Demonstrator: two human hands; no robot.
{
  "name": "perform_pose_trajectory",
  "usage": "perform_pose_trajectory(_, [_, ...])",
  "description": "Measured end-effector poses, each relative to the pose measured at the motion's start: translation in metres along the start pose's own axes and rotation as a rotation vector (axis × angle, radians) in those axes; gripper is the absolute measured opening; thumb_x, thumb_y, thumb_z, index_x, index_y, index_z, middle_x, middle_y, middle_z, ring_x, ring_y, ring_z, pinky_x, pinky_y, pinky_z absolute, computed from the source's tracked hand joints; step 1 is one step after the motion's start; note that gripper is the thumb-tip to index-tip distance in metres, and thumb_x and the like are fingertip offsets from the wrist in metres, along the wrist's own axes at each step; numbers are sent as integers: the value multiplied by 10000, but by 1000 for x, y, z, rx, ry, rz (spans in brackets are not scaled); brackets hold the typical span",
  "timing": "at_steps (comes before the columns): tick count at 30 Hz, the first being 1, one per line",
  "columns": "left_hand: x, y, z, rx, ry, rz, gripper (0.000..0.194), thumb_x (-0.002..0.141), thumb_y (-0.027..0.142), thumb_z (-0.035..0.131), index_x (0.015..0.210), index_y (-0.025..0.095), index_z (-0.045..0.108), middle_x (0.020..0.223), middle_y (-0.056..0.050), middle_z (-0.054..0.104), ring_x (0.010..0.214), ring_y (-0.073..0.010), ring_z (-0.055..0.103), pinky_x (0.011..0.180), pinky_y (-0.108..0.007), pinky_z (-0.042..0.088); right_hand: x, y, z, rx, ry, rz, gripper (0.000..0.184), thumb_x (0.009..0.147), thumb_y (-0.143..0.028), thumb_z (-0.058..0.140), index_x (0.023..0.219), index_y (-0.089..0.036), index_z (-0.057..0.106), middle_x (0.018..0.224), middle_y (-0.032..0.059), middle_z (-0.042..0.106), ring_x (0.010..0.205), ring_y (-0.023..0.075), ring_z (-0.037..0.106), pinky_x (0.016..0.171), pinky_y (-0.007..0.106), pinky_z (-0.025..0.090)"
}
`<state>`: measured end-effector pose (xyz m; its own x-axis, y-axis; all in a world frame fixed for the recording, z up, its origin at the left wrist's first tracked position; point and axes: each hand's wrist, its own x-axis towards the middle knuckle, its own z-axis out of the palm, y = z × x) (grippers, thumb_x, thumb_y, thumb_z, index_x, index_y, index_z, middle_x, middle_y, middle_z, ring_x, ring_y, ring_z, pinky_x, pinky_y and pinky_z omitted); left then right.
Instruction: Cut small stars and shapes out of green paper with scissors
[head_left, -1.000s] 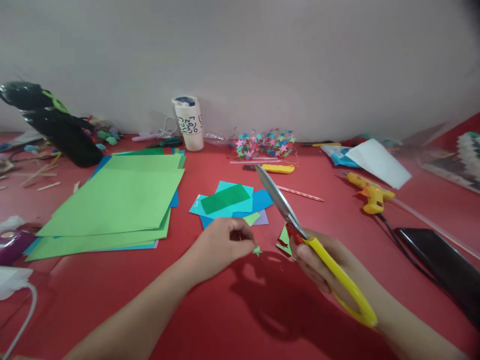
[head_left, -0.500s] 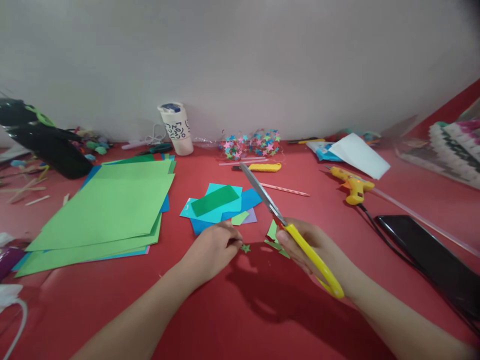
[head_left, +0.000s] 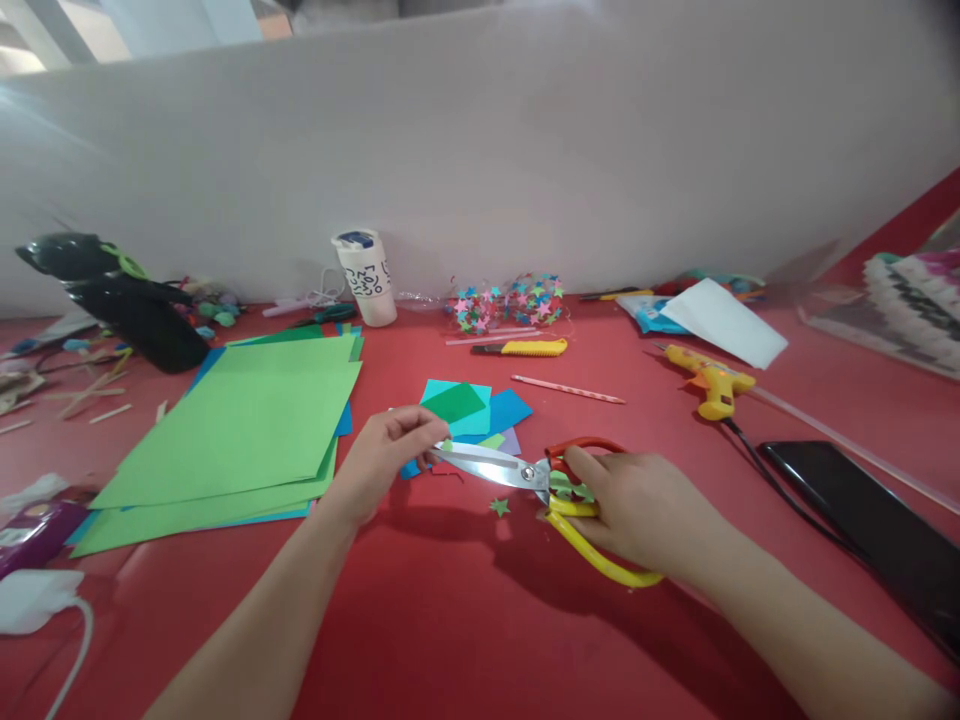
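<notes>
My right hand (head_left: 641, 505) is closed on the handles of the scissors (head_left: 487, 464), one handle red and one yellow. Their metal blades point left, with the tips at my left hand (head_left: 397, 445). My left finger and thumb pinch a small piece of green paper (head_left: 448, 446), mostly hidden, right by the blade tips. Below the blades a small green paper star (head_left: 500, 508) lies on the red table. Green paper scraps (head_left: 570, 488) show behind the scissors' handles. Just past the blades lie overlapping blue, turquoise and dark green paper pieces (head_left: 466, 402).
Green sheets (head_left: 240, 410) are stacked at left, near a black bottle (head_left: 139, 315). A white tumbler (head_left: 367, 285), star-covered glasses (head_left: 506, 303), a yellow cutter (head_left: 525, 348) and a pencil (head_left: 570, 389) lie farther back. At right are a glue gun (head_left: 712, 382) and a black phone (head_left: 862, 520).
The scissors have swung from pointing up and away to pointing left, their tips now at my left hand. My left hand has lifted away from the green star and moved up and left.
</notes>
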<state>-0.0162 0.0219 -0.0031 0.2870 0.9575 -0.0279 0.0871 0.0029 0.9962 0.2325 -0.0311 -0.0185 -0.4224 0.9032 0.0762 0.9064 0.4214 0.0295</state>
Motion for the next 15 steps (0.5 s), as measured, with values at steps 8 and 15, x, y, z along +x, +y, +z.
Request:
perform_pose_trajectory(8, [2, -3, 2, 155, 91, -40, 191, 689, 323, 644, 598, 164, 589, 531, 36, 516, 503, -89, 441, 509, -223, 352, 0, -3, -8, 8, -23, 48, 213, 784, -387, 586, 848, -185, 606, 724, 90, 725, 634, 299, 678, 482, 292, 192])
perform_pose_trajectory(15, [0, -4, 0, 417, -83, -68, 216, 753, 347, 562, 637, 172, 614, 564, 21, 522, 546, -115, 472, 518, -228, 368, 11, 7, 2, 16, -6, 385, 142, 823, -252, 512, 915, -155, 559, 680, 103, 711, 614, 266, 676, 454, 268, 247])
